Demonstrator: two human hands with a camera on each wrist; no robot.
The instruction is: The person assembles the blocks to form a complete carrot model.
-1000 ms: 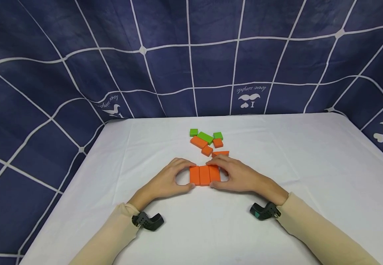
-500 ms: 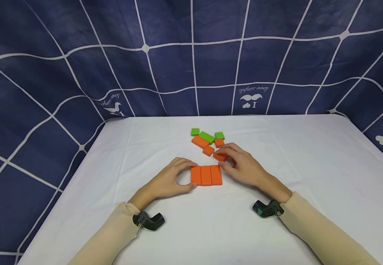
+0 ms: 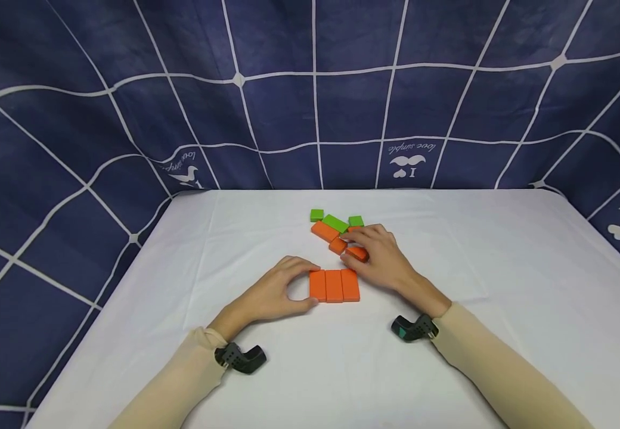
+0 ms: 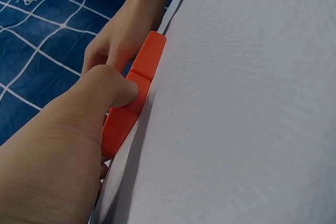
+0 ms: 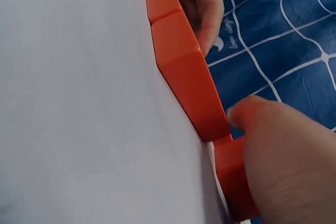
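Note:
Three orange blocks lie side by side as a flat row (image 3: 334, 285) on the white table (image 3: 503, 310). My left hand (image 3: 306, 286) pinches the row's left end between thumb and forefinger; in the left wrist view the thumb (image 4: 113, 90) presses the row (image 4: 134, 103). My right hand (image 3: 350, 249) sits just beyond the row's right end, with its fingers curled over a loose orange block (image 3: 357, 253). The right wrist view shows that block (image 5: 233, 182) under my thumb (image 5: 273, 150), next to the row (image 5: 184, 66).
A small pile lies farther back: three green blocks (image 3: 316, 214) (image 3: 335, 223) (image 3: 355, 221), a long orange block (image 3: 323, 230) and a small orange one (image 3: 337, 245). A dark blue gridded cloth (image 3: 310, 107) hangs behind the table.
My right hand left the row's right end, moved away from me to the loose orange block and took hold of it. My left hand stayed on the row.

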